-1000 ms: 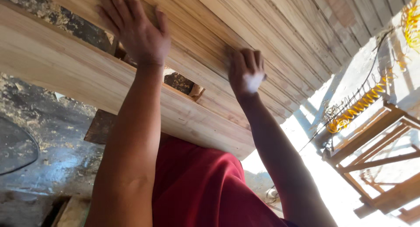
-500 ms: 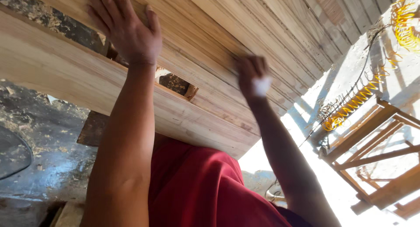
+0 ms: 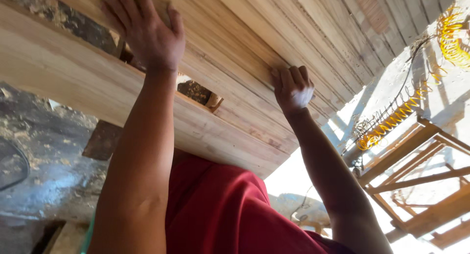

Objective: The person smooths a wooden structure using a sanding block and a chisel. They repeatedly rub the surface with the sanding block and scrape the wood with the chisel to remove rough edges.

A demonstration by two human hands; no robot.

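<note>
1. A person in a red shirt (image 3: 215,210) is leaning over a stack of pale wooden planks (image 3: 254,53), both bare arms reaching out across the boards.

2. The left hand (image 3: 147,33) is lying flat on the top of the stack, its grip spread, fingers extended and pressing down on the wood rather than closing round anything.

3. The right hand (image 3: 293,90) is curling its grip over a plank edge, fingers pressed together and bent, knuckles up; a white patch is showing on the back of that hand, and what it is cannot be told.

4. Between the two grips, slightly nearer the left one, a dark gap (image 3: 196,90) is opening in the stack, with a small wooden block (image 3: 214,102) sitting at its edge.

5. Below the left forearm, a thick front board (image 3: 73,82) is running along the near side of the pile, over a dusty grey floor (image 3: 44,180).

6. Beyond the right grip, in bright sun, a coiled yellow hose (image 3: 387,129) is trailing beside a wooden frame (image 3: 416,170).
</note>
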